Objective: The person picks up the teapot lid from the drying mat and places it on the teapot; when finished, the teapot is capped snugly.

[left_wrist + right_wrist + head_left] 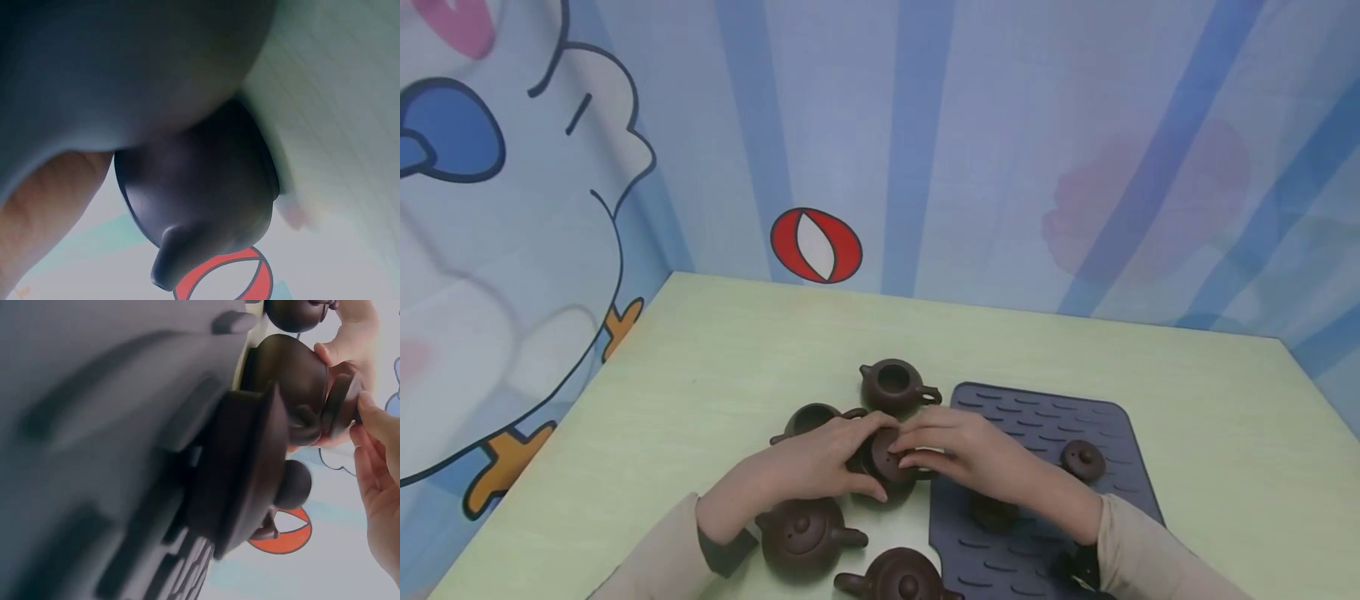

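Note:
A dark brown clay teapot (901, 493) stands between my two hands. My left hand (827, 460) holds its body, thumb in front and fingers behind. With fingertips and thumb, my right hand (972, 446) pinches the knob of a brown teapot lid (340, 405). That lid is tilted at the teapot's mouth, as the right wrist view shows. The handle points right, toward the mat. In the left wrist view a teapot with a short spout (194, 194) shows past a blurred, very near rounded shape, with part of the left hand (59, 194) at the edge.
Two teapots without lids, one behind (895, 383) and one at the left (812, 417), stand close by. Two lidded teapots, a left one (802, 537) and a front one (904, 577), are nearer. Loose lids (1082, 460) lie on the grey ridged mat (1037, 408) under the right forearm.

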Available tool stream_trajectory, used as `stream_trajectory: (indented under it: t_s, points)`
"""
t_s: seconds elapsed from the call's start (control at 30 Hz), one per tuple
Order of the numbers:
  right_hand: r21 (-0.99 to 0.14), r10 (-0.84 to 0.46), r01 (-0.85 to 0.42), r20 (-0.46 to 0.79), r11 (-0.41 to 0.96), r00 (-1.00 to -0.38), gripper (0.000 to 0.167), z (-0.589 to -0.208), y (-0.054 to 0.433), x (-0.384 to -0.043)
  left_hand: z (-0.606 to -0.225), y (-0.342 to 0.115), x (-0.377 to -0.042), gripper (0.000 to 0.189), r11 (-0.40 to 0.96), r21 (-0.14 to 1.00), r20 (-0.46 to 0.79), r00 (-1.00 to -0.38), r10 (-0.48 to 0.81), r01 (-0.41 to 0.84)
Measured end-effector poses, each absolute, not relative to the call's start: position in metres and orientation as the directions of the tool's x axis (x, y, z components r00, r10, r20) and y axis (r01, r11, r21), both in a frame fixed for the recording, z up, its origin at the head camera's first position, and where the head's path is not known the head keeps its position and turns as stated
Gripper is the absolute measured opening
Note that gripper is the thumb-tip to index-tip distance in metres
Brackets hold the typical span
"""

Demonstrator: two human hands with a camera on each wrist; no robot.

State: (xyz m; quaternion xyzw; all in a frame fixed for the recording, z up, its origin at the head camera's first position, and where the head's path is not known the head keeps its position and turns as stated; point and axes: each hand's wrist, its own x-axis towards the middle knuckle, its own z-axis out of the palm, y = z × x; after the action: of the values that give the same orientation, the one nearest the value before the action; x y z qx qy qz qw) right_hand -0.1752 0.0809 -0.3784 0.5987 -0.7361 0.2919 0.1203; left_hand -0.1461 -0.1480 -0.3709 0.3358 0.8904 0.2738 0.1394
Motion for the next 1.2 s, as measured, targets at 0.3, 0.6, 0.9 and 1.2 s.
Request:
stream_trajectory:
  t_s: [0.3, 0.6, 0.9, 1.2]
  points:
    - [-0.232, -0.861, -0.96, 0.443, 0.158, -0.249, 0.017, -0.372, 0.068, -0.172, -0.371, -0.147, -0.146, 0.052, 0.594, 0.599, -0.034, -0.724, 0.689, 0.537]
    - [-0.3, -0.871, -0.936, 0.391, 0.185, -0.297, 0.018, -0.371, 0.065, -0.175, -0.373, -0.149, -0.146, 0.049, 0.586, 0.587, -0.023, -0.712, 0.702, 0.559]
    - [-0.359, -0.865, -0.899, 0.335, 0.25, -0.374, 0.021, -0.373, 0.066, -0.173, -0.372, -0.149, -0.146, 0.051, 0.596, 0.579, -0.038, -0.711, 0.702, 0.557]
    - [-0.459, -0.869, -0.851, 0.277, 0.255, -0.41, 0.033, -0.376, 0.076, -0.17, -0.37, -0.147, -0.143, 0.054, 0.652, 0.533, -0.094, -0.728, 0.68, 0.54]
